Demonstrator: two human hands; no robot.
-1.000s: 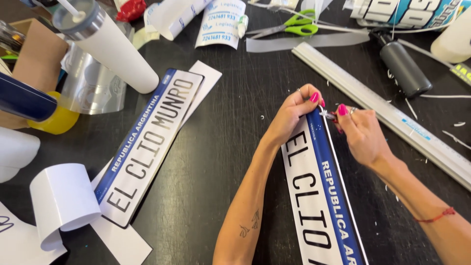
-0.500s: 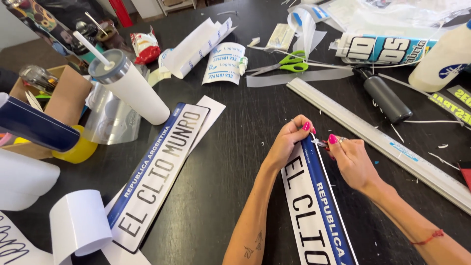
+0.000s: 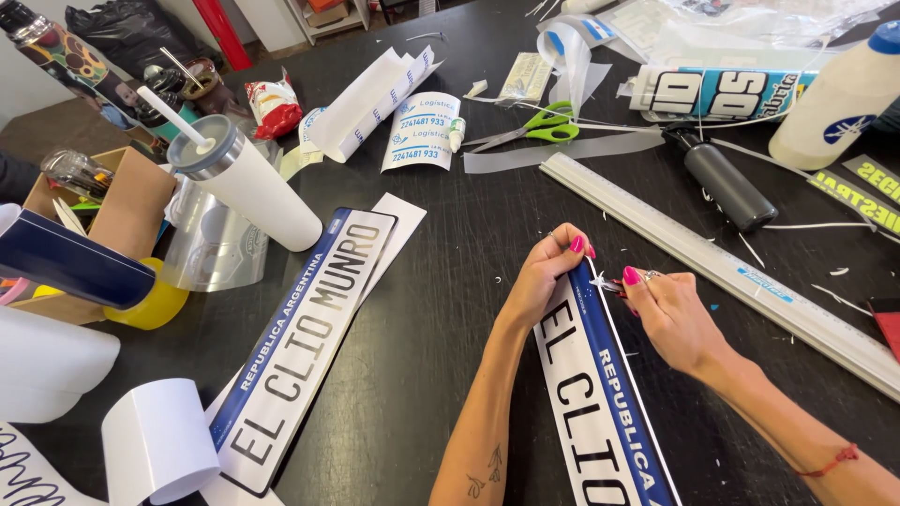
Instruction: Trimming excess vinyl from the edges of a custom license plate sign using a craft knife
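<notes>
A long white sign plate with black letters and a blue band [image 3: 600, 403] lies on the black table [image 3: 441, 300] in front of me. My left hand [image 3: 544, 276] presses down on its far end with fingers together. My right hand [image 3: 666, 309] pinches a small metal cutting tool [image 3: 609, 281] at the plate's far corner, just right of my left fingertips. A second plate of the same kind [image 3: 300, 337] rests on white backing paper to the left.
A long metal ruler [image 3: 731, 272] runs diagonally on the right, beside a black bottle [image 3: 727, 183]. Green-handled scissors [image 3: 534, 126], sticker sheets, a white squeeze bottle [image 3: 834, 98], a white tumbler with a straw [image 3: 248, 183], a cardboard box [image 3: 112, 206] and white paper rolls crowd the table.
The view has tilted up and back, showing more of the far table. Both hands stay at the plate's far corner, with the right hand shifted slightly.
</notes>
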